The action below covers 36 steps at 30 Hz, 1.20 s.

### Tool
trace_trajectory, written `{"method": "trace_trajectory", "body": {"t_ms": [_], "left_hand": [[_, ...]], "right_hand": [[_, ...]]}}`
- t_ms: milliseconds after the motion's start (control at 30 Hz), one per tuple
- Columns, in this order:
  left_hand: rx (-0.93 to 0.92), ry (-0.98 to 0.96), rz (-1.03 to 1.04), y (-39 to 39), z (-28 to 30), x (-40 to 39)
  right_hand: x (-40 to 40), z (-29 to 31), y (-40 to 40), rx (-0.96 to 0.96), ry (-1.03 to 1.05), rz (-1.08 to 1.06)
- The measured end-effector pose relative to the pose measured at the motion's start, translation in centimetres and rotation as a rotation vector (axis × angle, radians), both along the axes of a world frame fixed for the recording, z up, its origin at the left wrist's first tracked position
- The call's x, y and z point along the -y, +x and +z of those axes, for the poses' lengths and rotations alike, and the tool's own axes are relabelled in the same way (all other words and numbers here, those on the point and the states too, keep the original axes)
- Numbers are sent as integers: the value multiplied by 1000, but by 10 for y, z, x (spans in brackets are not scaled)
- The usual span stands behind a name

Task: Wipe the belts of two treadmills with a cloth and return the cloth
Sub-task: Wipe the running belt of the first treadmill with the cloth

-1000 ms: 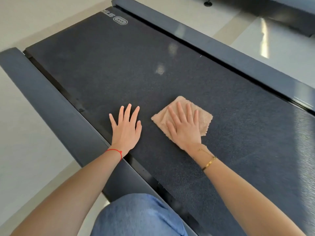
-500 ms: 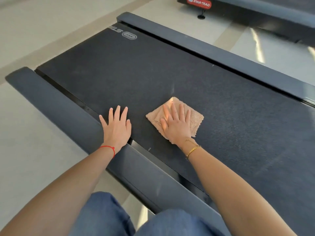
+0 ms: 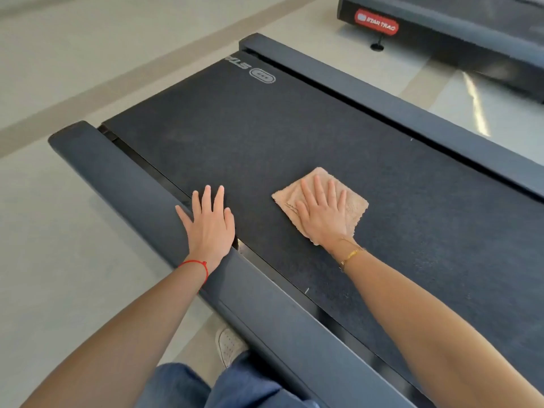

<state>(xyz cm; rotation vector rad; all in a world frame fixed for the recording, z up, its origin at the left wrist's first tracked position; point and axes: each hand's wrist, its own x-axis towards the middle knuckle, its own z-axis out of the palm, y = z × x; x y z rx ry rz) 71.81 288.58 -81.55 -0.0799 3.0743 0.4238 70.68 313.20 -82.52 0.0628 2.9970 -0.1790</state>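
Nearest: blue jeans (image 3: pixel 235 387) at bottom edge, one pale shoe (image 3: pixel 229 346) on the floor (image 3: pixel 59 260) just beside the near side rail (image 3: pixel 164 219).

Left hand (image 3: pixel 209 228): grip open, fingers straight and slightly spread. Palm heel sits on the near side rail, fingers reach across the gap onto the treadmill belt (image 3: pixel 294 136). Holds nothing. Red string bracelet (image 3: pixel 196 265) on that wrist.

Right hand (image 3: pixel 322 213): grip open too, fingers flat and spread, pressing down on the tan cloth (image 3: pixel 354 206). Gold bracelet (image 3: pixel 350 256) on that wrist.

Cloth lies flat on the belt, folded roughly square with one corner pointing away, about mid-width between the two rails, right of the left hand and apart from it. Layered edges show at its left side.

Further out: belt end with a white oval logo (image 3: pixel 262 75), text partly cut off. Far side rail (image 3: pixel 412 119) runs diagonally along the belt's other edge.

Top right: second treadmill (image 3: pixel 471 36) on the floor, red "STAR TRAC" badge (image 3: pixel 376 21) on its end, well apart from the first.
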Motion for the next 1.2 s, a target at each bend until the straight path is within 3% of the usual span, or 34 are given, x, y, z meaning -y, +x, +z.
{"method": "trace_trajectory", "body": {"t_ms": [233,400,733,833,1033,1200], "left_hand": [[-48,-46,101,-51,-5,13],[-20,-108,156,-65,-13,14],[-1,-142,193,-69,-16,11],[11,-138,208,-71,-16,11],[15,-161,229,-76,-21,9],[39,-206,225,-79,-22,6]], "right_hand": [[79,-7,-62,-26,-37,242],[53,-9,-61,-9,-107,412],[65,-9,-175,-2,-57,152],[67,-7,-172,-22,-64,203],[37,-7,-128,-47,-70,532],[22,-7,-170,-31,-57,396]]}}
